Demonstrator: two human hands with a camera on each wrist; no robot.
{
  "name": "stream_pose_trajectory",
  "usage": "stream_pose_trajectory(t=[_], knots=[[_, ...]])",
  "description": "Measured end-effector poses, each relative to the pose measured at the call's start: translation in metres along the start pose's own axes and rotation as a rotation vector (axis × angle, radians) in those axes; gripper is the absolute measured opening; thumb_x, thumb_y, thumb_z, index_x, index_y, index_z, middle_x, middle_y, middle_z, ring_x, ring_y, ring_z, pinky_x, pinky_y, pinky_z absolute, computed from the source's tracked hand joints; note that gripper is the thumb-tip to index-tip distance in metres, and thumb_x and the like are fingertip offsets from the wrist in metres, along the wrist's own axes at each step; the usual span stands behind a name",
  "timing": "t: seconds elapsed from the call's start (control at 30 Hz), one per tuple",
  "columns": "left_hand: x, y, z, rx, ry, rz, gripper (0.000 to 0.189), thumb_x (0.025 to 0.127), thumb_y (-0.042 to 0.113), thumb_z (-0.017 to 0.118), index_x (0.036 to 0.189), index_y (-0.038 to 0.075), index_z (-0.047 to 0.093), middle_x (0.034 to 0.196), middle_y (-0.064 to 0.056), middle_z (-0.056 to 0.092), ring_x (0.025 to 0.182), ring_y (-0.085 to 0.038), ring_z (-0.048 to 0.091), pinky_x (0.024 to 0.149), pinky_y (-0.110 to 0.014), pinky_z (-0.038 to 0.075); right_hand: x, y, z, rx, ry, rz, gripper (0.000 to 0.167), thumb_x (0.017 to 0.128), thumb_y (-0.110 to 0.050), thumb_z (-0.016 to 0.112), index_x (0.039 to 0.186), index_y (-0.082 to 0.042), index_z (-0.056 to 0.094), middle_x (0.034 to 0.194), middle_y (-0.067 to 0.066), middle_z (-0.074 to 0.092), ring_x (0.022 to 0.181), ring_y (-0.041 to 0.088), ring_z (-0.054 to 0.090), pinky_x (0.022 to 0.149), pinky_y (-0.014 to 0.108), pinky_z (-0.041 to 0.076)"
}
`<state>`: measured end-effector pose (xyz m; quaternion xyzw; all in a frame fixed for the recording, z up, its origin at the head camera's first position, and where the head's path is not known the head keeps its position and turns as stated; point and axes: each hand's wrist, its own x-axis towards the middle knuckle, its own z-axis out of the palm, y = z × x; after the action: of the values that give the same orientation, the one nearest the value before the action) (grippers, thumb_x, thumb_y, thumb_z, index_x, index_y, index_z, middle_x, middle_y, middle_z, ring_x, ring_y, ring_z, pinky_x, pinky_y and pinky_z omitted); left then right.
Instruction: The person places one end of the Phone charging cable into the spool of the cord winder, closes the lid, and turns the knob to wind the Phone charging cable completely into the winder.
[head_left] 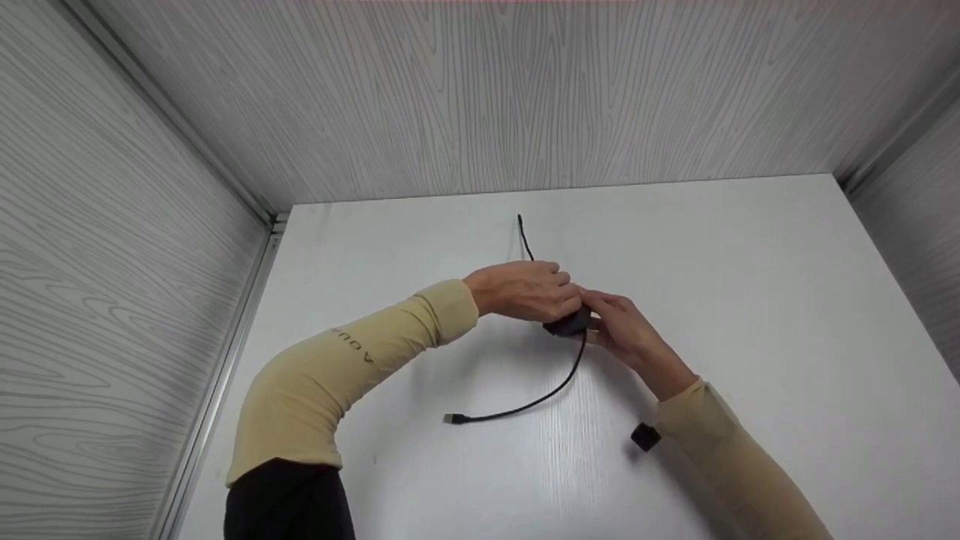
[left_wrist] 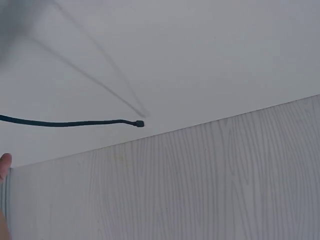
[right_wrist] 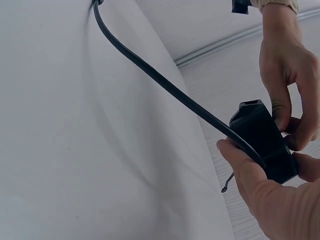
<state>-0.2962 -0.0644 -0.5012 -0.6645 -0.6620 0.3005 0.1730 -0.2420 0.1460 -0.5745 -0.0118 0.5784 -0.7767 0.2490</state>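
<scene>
A black box-like device (head_left: 570,322) is held up between both hands, over the white table. My right hand (head_left: 626,330) grips it from the right, and in the right wrist view its fingers wrap the lower end of the black device (right_wrist: 260,135). On the opposite side, my left hand (head_left: 529,291) has curled fingers at the device's edge; its exact hold is partly hidden. A black cable (head_left: 566,381) curves down from the device to a USB plug (head_left: 455,418). Another thin cable end (head_left: 521,229) sticks out behind my left hand; the left wrist view shows its small tip (left_wrist: 140,123).
The white table (head_left: 375,255) meets a grey wood-grain panel (head_left: 480,97) at the back. Similar panels stand at the left and right, with a metal rail (head_left: 225,360) along the left edge. A small black block (head_left: 645,436) sits beside my right sleeve.
</scene>
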Motion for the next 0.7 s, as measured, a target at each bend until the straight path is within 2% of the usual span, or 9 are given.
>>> stream_pose_trajectory(t=[0.1,0.2,0.37,0.43,0.5,0.6,0.7], knots=[[0.003,0.003,0.004,-0.054,-0.025,-0.064,0.018,0.110,0.019,0.051,0.119,0.008,0.062,0.110,-0.001,0.072,0.088,-0.018,0.072,0.079,-0.030,0.058,0.002,-0.001,-0.001,-0.007,0.013,-0.008,0.044,0.114,-0.026,0.046,0.146,0.002,0.056,0.122,-0.002,0.070,0.105,0.011,0.075,0.083,0.025,0.063],[0.008,0.010,0.005,-0.099,-0.045,-0.170,0.019,0.107,0.019,0.055,0.121,0.009,0.062,0.108,-0.001,0.073,0.084,-0.018,0.074,0.078,-0.030,0.060,0.004,-0.002,-0.003,0.001,0.050,-0.005,0.043,0.114,-0.027,0.046,0.145,0.000,0.057,0.121,-0.002,0.069,0.104,0.011,0.075,0.083,0.024,0.063],[0.025,0.027,-0.002,-0.301,-0.057,-0.450,0.023,0.101,0.021,0.064,0.120,0.007,0.066,0.094,-0.003,0.075,0.072,-0.016,0.072,0.067,-0.031,0.062,0.006,-0.003,-0.005,0.076,0.137,0.021,0.030,0.113,-0.029,0.050,0.126,-0.011,0.071,0.109,-0.003,0.072,0.093,0.010,0.075,0.079,0.024,0.063],[0.034,0.032,-0.006,-0.401,-0.062,-0.556,0.024,0.101,0.024,0.066,0.117,0.006,0.068,0.091,-0.004,0.075,0.072,-0.016,0.072,0.065,-0.031,0.062,0.006,-0.004,-0.005,0.103,0.165,0.030,0.028,0.112,-0.029,0.051,0.117,-0.015,0.075,0.104,-0.004,0.072,0.087,0.009,0.073,0.076,0.023,0.063],[0.040,0.035,-0.011,-0.468,-0.080,-0.634,0.021,0.101,0.023,0.067,0.114,0.006,0.069,0.091,-0.003,0.075,0.075,-0.016,0.073,0.065,-0.032,0.062,0.006,-0.004,-0.004,0.116,0.180,0.028,0.027,0.112,-0.028,0.051,0.110,-0.018,0.077,0.100,-0.005,0.073,0.084,0.007,0.072,0.073,0.022,0.061],[0.048,0.037,-0.018,-0.592,-0.082,-0.727,0.017,0.101,0.024,0.069,0.108,0.009,0.073,0.095,-0.002,0.076,0.080,-0.016,0.074,0.068,-0.033,0.062,0.006,-0.004,-0.002,0.108,0.197,0.020,0.031,0.113,-0.028,0.050,0.102,-0.017,0.077,0.092,-0.004,0.070,0.080,0.007,0.068,0.069,0.021,0.059],[0.051,0.038,-0.021,-0.685,-0.083,-0.775,0.015,0.101,0.025,0.069,0.106,0.013,0.077,0.103,0.000,0.078,0.085,-0.015,0.074,0.072,-0.034,0.063,0.005,-0.004,0.000,0.085,0.202,0.024,0.033,0.113,-0.028,0.049,0.099,-0.016,0.076,0.085,-0.004,0.067,0.077,0.006,0.064,0.067,0.020,0.056]])
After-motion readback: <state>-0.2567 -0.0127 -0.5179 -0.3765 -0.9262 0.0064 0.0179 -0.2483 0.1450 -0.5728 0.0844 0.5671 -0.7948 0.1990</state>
